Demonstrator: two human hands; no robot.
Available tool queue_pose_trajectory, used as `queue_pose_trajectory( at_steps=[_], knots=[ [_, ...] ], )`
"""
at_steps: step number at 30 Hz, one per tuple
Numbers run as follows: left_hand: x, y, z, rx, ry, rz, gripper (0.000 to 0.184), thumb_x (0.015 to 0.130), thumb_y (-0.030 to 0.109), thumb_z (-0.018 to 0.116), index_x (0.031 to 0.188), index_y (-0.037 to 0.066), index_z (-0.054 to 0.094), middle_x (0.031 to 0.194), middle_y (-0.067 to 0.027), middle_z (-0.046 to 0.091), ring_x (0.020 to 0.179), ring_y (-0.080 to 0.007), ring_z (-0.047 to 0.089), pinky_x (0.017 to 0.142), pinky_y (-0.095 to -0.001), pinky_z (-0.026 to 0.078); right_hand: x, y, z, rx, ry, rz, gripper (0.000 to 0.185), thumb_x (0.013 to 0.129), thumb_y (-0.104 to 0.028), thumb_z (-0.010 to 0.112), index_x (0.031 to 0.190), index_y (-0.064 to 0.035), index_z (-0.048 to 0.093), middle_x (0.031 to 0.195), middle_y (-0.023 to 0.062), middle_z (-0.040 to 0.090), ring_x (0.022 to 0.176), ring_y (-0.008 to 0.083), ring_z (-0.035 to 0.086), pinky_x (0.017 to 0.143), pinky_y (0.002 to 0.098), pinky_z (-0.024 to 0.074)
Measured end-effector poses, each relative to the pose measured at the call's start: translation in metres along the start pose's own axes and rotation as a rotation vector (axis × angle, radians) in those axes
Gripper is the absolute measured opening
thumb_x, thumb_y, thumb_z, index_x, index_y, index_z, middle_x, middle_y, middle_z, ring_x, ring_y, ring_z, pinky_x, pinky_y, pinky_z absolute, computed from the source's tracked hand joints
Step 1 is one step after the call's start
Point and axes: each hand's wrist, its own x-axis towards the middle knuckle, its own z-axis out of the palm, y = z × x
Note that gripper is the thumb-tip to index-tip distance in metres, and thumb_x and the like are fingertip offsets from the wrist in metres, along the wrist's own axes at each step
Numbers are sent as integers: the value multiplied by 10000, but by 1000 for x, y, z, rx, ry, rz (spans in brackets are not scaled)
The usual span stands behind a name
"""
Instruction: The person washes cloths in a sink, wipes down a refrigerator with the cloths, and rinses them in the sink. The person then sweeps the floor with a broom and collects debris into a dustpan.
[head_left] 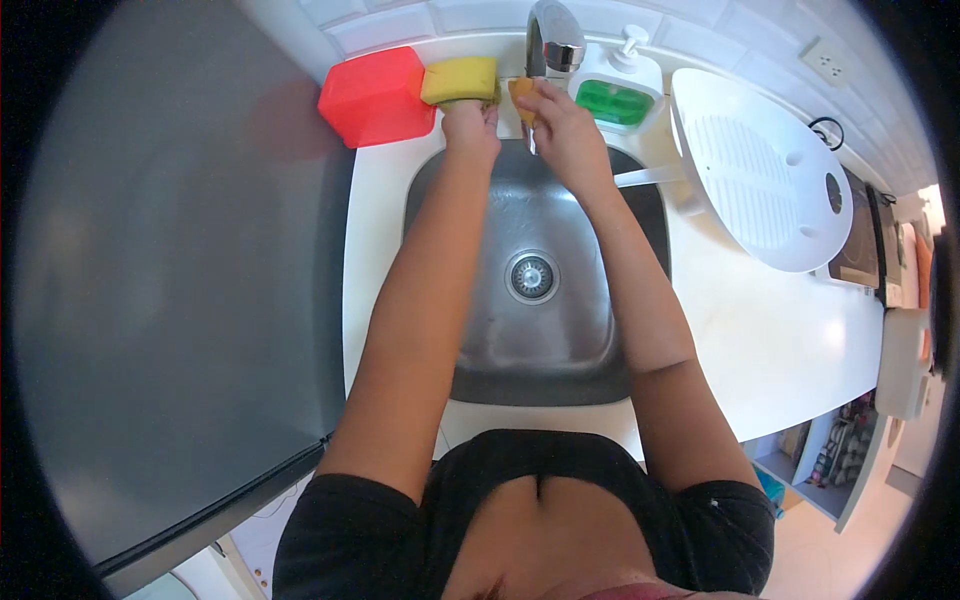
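Note:
At the back edge of the sink (pixel 531 375), my left hand (pixel 472 122) is closed at the lower side of a yellow sponge (pixel 460 80) with a greenish underside. Its fingertips are partly hidden. Close by on the right, my right hand (pixel 562 130) pinches a small orange-tan piece (pixel 522 98), possibly a cloth or sponge, in front of the faucet (pixel 552 42). I cannot make out its exact kind. A red plastic container (pixel 375 97) stands left of the sponge. The soap dispenser (pixel 615 95), holding green liquid, stands just right of the faucet.
A white dish rack (pixel 750 180) sits on the counter (pixel 780 345) to the right, with a white spout reaching over the sink. A large grey surface (pixel 180 280) borders the left side. An open drawer (pixel 835 460) shows at lower right, and an outlet (pixel 826 62) is on the tiled wall.

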Motion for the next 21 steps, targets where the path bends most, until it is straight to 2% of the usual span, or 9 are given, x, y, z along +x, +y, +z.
queue_pose_trajectory(
  at_steps=[5,8,9,11,13,14,16,20,21],
  knots=[
    [13,0,-13,53,20,-57,224,814,-1,450,1035,-14,490,1088,-147,503,980,-261,512,811,-349,457,-16,-21,-13,-103,-107,29,249,738,-83,562,982,-106,607,1142,47,546,866,306,559,762,360,485],
    [-10,-1,-39,337,-103,-47,262,805,38,477,1054,-43,456,973,-139,499,941,-241,537,803,-314,460,-44,-38,-19,-158,-212,34,244,720,-81,573,960,-109,609,1091,46,563,852,301,564,746,361,490],
    [-25,2,-49,640,-196,143,263,791,49,493,1040,-32,469,970,-136,491,926,-238,533,778,-323,457,-54,-41,-18,-161,-264,36,239,707,-77,580,942,-109,613,1061,53,572,844,293,569,740,363,491],
    [-45,7,-57,942,-288,335,264,777,59,510,1027,-22,483,966,-132,483,910,-236,529,754,-331,455,-76,-42,-17,-42,-340,80,232,696,-72,583,923,-106,618,1047,61,580,841,281,578,738,365,493],
    [-56,22,-45,835,156,474,254,733,150,642,944,54,538,956,-140,487,846,-277,511,714,-355,448,-74,-50,-24,79,-404,120,225,686,-67,586,904,-103,623,1033,70,588,838,270,587,737,367,494],
    [-58,36,-39,835,156,477,254,733,150,642,944,54,538,956,-140,487,846,-277,511,714,-355,448,-66,-57,-36,147,-305,135,213,682,-61,584,890,-91,624,1020,77,595,836,261,594,733,356,495],
    [-68,76,-29,1600,124,1300,332,716,186,640,1003,49,546,1039,-126,460,984,-254,469,795,-373,414,-47,-70,-62,220,-216,148,202,679,-56,583,875,-80,625,1008,84,602,834,252,602,729,346,497],
    [-50,116,2,1979,248,1399,419,690,307,677,998,47,564,1036,-107,469,995,-249,457,804,-361,410,-20,-74,-93,357,-42,362,207,701,-44,557,895,-63,629,1027,82,603,839,232,611,705,308,498],
    [-44,119,6,2100,270,1280,439,679,342,680,986,47,574,1036,-98,471,989,-243,459,803,-357,412,-19,-74,-95,358,-21,412,212,708,-42,550,903,-60,630,1029,80,604,834,226,613,698,300,497]
  ],
)
